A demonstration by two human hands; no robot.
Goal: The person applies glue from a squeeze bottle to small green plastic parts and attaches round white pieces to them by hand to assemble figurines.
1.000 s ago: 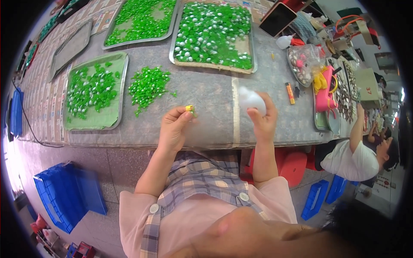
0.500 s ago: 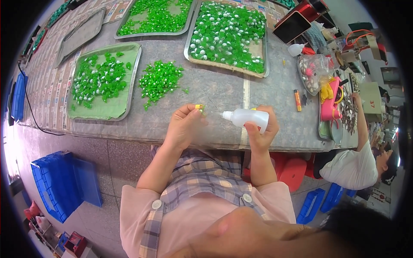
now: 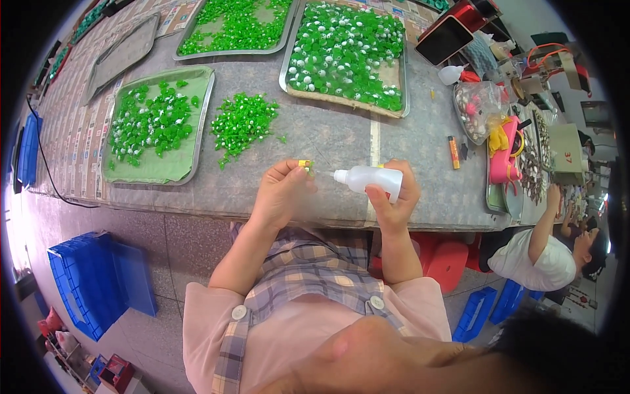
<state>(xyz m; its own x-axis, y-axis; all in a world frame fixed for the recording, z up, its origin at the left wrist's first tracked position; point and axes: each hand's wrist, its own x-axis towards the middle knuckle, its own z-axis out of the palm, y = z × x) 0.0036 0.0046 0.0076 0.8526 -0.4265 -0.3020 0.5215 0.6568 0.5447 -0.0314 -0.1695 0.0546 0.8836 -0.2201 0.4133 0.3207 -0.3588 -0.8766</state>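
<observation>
My left hand (image 3: 283,190) pinches a small green piece (image 3: 311,168) at its fingertips, with a yellow wrap around one finger. My right hand (image 3: 401,197) grips a white squeeze bottle (image 3: 373,179) lying sideways, its thin nozzle aimed at the green piece. Whether the tip touches the piece is too fine to tell. Beyond my left hand lies a loose pile of small green pieces (image 3: 244,125) with pale spots. To its left, a tray lined with green cloth (image 3: 151,172) carries rounder green pieces with white balls (image 3: 154,121).
At the back stand a tray of green and white pieces (image 3: 348,52) and another of small green pieces (image 3: 236,26). A glue stick (image 3: 453,152), a pink case (image 3: 503,154) and a dark-screened device (image 3: 445,41) are on the right. A co-worker (image 3: 538,259) sits beyond.
My right hand and the bottle have shifted slightly left, bringing the nozzle nearer my left hand. My left hand stays put. The co-worker's arm has moved.
</observation>
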